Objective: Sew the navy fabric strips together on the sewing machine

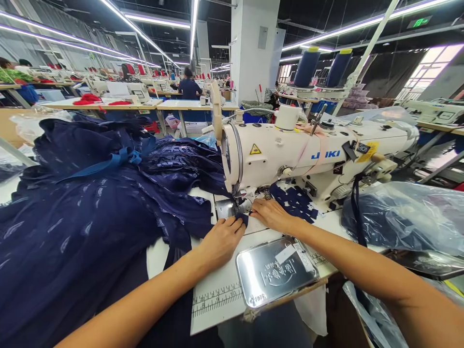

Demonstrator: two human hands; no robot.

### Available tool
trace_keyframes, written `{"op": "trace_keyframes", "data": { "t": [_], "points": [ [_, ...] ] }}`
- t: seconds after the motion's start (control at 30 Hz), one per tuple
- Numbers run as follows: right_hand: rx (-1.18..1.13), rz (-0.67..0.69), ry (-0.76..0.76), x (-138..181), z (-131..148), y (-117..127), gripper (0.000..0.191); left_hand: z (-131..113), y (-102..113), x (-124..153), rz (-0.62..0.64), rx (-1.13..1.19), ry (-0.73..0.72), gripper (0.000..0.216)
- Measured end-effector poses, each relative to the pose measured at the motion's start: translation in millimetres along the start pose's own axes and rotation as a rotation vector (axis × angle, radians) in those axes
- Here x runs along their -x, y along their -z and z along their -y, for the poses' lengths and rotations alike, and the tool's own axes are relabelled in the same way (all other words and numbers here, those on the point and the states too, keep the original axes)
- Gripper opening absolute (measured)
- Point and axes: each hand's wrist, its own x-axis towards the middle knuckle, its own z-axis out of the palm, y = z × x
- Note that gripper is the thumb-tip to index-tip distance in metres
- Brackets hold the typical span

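A cream sewing machine stands on the white table, its presser foot at the left end. My left hand lies on the table with fingers curled, pinching a small navy fabric piece just in front of the foot. My right hand rests flat beside it to the right, fingers pressed on the same piece near the needle. A big heap of navy fabric covers the table's left side, tied with a blue strip.
A shiny metal tray lies at the table's front edge under my right forearm. Small navy cut pieces sit under the machine arm. Plastic bags with navy cloth lie right. Two thread cones stand behind. Other workers sit far back.
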Motion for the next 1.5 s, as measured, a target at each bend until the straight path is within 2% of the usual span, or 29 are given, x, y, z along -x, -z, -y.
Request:
{"op": "trace_keyframes", "data": {
  "t": [0.17,0.33,0.53,0.63,0.73,0.83,0.93,1.0,1.07,1.17,1.33,1.5],
  "points": [
    [-0.053,0.003,-0.015,1,4,4,0.016,-1,-2,1,-0.025,-0.047,-0.015,0.041],
    [-0.309,-0.020,-0.064,-12,9,-1,0.011,-1,-1,0,-0.032,-0.081,-0.017,0.042],
    [-0.609,-0.023,-0.178,-21,5,-12,0.012,0,1,-4,-0.021,-0.057,0.000,0.032],
    [-0.666,-0.106,-0.175,-20,6,-17,0.014,1,0,-6,-0.024,-0.033,0.015,0.030],
    [-0.629,-0.211,-0.118,-17,7,-19,0.014,1,-2,-8,-0.026,-0.003,0.026,0.030],
    [-0.522,-0.246,0.016,-12,8,-17,0.011,0,-4,-8,-0.027,0.031,0.033,0.031],
    [-0.319,-0.245,0.189,-4,11,-12,0.012,4,-2,-6,-0.053,0.099,0.035,0.034],
    [-0.157,-0.231,0.250,2,15,-9,0.015,10,1,-3,-0.080,0.183,0.027,0.031],
    [-0.049,-0.205,0.259,6,17,-7,0.020,18,5,1,-0.100,0.265,0.023,0.024],
    [-0.009,-0.172,0.277,5,14,-6,0.025,24,6,1,-0.112,0.324,0.040,0.020],
    [-0.015,-0.104,0.319,-4,-3,-5,0.029,12,-1,-10,-0.134,0.218,0.148,0.020],
    [-0.019,-0.065,0.313,-9,-12,-4,0.035,4,-4,-19,-0.119,0.125,0.176,0.015]
  ]
}}
